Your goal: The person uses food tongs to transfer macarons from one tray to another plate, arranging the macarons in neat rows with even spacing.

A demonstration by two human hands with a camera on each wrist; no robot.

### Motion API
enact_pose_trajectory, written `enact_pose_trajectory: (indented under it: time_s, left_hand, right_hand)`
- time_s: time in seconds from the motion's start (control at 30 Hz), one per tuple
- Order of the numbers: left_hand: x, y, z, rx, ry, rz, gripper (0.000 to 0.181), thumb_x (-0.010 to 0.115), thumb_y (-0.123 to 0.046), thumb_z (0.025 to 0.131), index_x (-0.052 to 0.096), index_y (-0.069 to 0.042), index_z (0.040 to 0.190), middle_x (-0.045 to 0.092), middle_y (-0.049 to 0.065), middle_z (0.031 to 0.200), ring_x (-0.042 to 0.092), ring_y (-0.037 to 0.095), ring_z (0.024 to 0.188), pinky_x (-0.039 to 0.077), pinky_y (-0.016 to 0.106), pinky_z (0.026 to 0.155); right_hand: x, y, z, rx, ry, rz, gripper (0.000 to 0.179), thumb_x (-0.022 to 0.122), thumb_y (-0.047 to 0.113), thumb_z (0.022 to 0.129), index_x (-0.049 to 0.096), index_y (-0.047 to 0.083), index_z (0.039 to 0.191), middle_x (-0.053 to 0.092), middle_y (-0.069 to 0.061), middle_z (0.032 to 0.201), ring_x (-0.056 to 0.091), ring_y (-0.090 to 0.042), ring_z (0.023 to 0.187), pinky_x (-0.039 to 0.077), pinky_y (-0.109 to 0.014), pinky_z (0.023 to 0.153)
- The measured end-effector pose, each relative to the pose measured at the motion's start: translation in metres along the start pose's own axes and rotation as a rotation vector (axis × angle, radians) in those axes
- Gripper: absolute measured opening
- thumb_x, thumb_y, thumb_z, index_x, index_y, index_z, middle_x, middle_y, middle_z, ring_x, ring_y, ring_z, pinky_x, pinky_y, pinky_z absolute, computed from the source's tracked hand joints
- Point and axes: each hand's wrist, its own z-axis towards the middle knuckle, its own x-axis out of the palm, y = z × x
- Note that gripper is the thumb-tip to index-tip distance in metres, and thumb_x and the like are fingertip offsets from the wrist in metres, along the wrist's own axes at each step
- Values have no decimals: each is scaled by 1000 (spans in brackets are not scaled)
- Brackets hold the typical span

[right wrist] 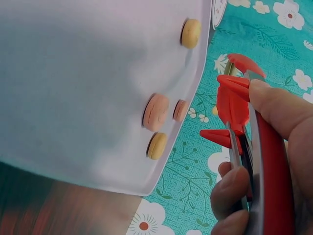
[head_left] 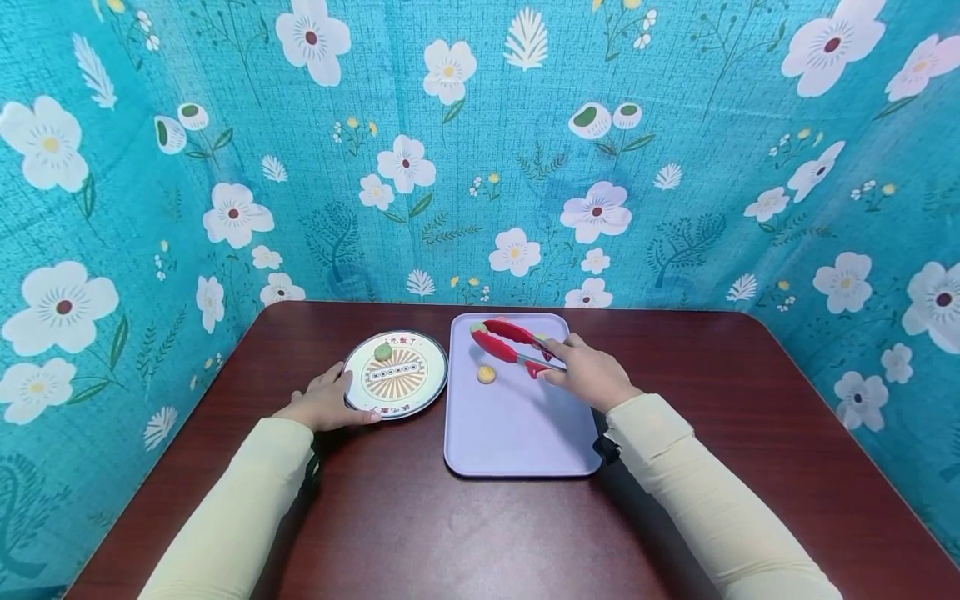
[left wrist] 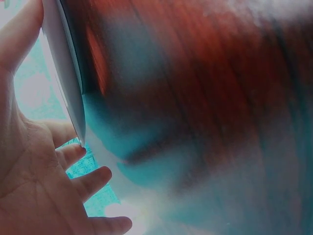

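Observation:
My right hand [head_left: 592,371] grips metal tongs with red tips [head_left: 517,343] over the lilac tray [head_left: 517,442]. Between the tong tips is a green macaron [head_left: 478,329], partly hidden by them in the right wrist view. On the left, my left hand [head_left: 326,402] rests around the rim of a round white plate [head_left: 427,387], thumb at the near edge and fingers spread along the left side. Another green macaron [head_left: 383,352] lies on the plate's printed face. A yellow macaron [head_left: 486,374] sits on the tray below the tongs.
Two pink macarons, a larger one [right wrist: 156,112] and a smaller one [right wrist: 180,110], lie on the tray beside another yellow macaron [right wrist: 157,146]. Plate and tray stand close together on the dark wooden table [head_left: 375,517]. A blue flowered cloth [head_left: 480,192] hangs behind the table.

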Motion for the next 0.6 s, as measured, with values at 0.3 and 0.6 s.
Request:
enact_pose_trajectory:
  time_s: [0.3,0.6]
  left_hand:
    - [-1,0,0,5,-4,4,119,70,-69,69,21,3,151,10,27,156,15,50,138,10,75,104]
    - [2,2,3,-2,-4,6,120,69,-71,69,21,2,151,9,26,157,14,49,139,10,74,105]
  right_hand:
    - [1,7,3,-9,10,21,67,69,43,87,47,18,145,55,-11,108,52,-19,65,43,-30,52]
    - [3,11,7,-28,8,29,67,68,45,87,46,20,145,55,-10,106,52,-19,65,43,-30,52]
